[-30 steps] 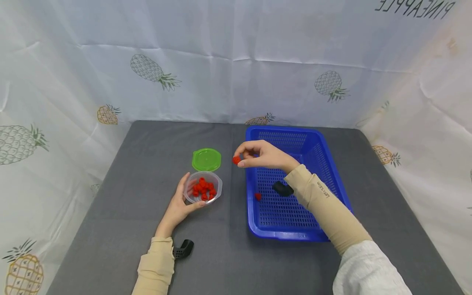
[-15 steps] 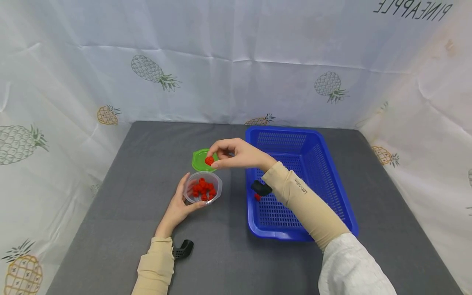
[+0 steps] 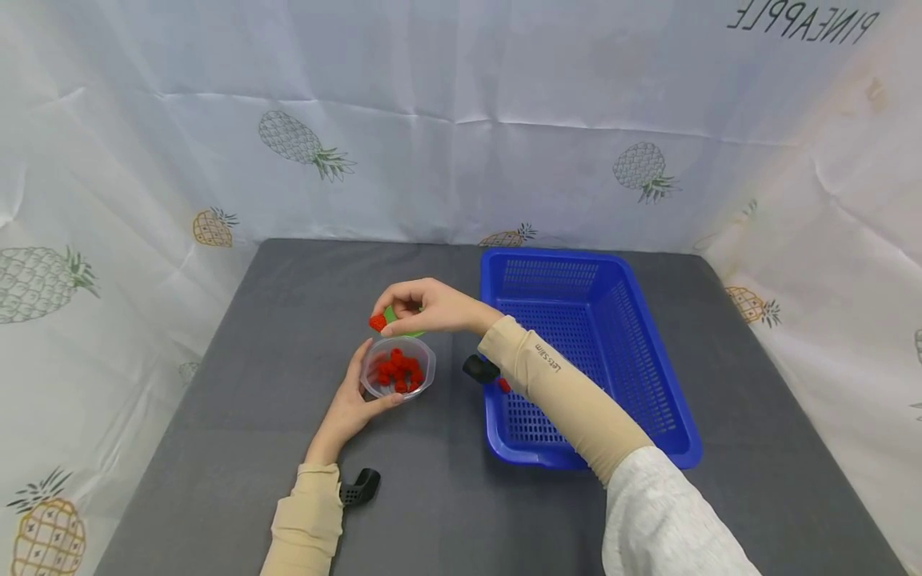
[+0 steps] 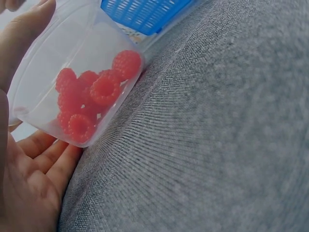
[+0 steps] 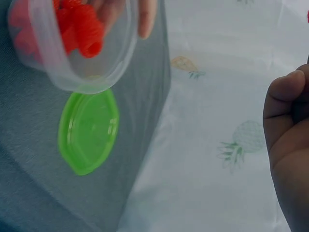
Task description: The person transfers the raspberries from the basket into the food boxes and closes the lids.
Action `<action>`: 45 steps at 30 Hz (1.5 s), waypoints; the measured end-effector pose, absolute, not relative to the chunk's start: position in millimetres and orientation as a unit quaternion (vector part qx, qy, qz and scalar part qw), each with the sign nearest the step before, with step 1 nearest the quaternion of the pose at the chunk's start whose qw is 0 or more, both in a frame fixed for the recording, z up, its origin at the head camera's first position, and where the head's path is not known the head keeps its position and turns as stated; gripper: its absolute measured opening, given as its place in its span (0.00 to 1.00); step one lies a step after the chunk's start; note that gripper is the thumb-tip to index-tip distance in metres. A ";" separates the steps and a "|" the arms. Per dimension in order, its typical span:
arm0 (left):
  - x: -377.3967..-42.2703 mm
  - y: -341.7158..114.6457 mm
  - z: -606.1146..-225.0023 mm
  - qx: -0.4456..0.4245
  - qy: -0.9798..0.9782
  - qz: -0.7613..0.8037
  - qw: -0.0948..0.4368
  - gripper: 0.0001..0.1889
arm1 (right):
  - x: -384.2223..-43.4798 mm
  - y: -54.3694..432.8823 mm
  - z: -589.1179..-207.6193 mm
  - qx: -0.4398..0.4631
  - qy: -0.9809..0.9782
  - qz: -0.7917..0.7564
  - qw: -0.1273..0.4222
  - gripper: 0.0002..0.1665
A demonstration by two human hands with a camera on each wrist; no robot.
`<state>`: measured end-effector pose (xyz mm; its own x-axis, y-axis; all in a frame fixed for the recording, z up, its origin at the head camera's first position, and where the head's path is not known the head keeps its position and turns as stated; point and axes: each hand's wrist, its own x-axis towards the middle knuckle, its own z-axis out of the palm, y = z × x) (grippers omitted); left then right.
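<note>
A clear plastic tub [image 3: 428, 364] with several red raspberries [image 3: 398, 370] in it stands on the grey cloth. My left hand [image 3: 349, 410] grips it from the left, thumb on the near side and fingers behind; the left wrist view shows the berries [image 4: 87, 99] heaped at the bottom. Above the tub's far rim, my right hand [image 3: 435, 308] pinches one raspberry [image 3: 378, 322] between thumb and fingertips. Behind the tub lies a green lid [image 5: 91, 133], partly hidden by the right hand in the head view.
To the right stands a blue slotted basket [image 3: 659, 384] with a raspberry [image 3: 504, 386] near its left side, partly covered by the right forearm. A black wrist device [image 3: 480, 369] overlaps the basket's left edge. A white pineapple-print curtain [image 3: 461, 160] encloses the table.
My right hand has carried its raspberry left from over the basket's edge, across the lid, to above the tub's far rim. My left hand and the tub have stayed put.
</note>
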<state>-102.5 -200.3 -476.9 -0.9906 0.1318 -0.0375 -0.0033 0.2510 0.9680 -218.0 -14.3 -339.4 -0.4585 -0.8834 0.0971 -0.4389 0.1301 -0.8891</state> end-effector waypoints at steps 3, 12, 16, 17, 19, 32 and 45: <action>-102.0 -200.3 -472.0 0.042 0.786 0.614 0.059 0.52 | -220.4 -14.8 -344.2 -0.453 0.734 -0.447 0.237 0.13; -107.2 -206.3 -491.3 0.064 0.783 0.617 0.041 0.52 | -227.1 -24.4 -355.4 -0.446 0.766 -0.385 0.258 0.11; -106.6 -206.1 -491.9 0.065 0.780 0.621 0.039 0.52 | -230.2 -31.4 -361.2 -0.443 0.773 -0.360 0.277 0.10; -106.4 -205.7 -491.9 0.064 0.782 0.619 0.040 0.52 | -231.0 -32.7 -363.1 -0.441 0.776 -0.352 0.282 0.10; -105.9 -205.0 -491.5 0.059 0.785 0.615 0.041 0.53 | -232.8 -35.0 -367.3 -0.438 0.781 -0.337 0.292 0.10; -105.5 -200.2 -481.7 0.030 0.808 0.586 0.061 0.52 | -240.2 -38.6 -388.8 -0.419 0.816 -0.254 0.306 0.11; -95.2 -193.6 -451.6 0.021 0.814 0.577 0.066 0.51 | -239.2 -41.6 -394.8 -0.416 0.830 -0.217 0.301 0.10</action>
<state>-95.2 -193.6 -451.6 -0.9903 0.1113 -0.0836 -0.0420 0.3337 0.9417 -239.2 -41.6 -394.8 -0.4724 -0.8219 -0.3184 -0.5603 0.5589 -0.6113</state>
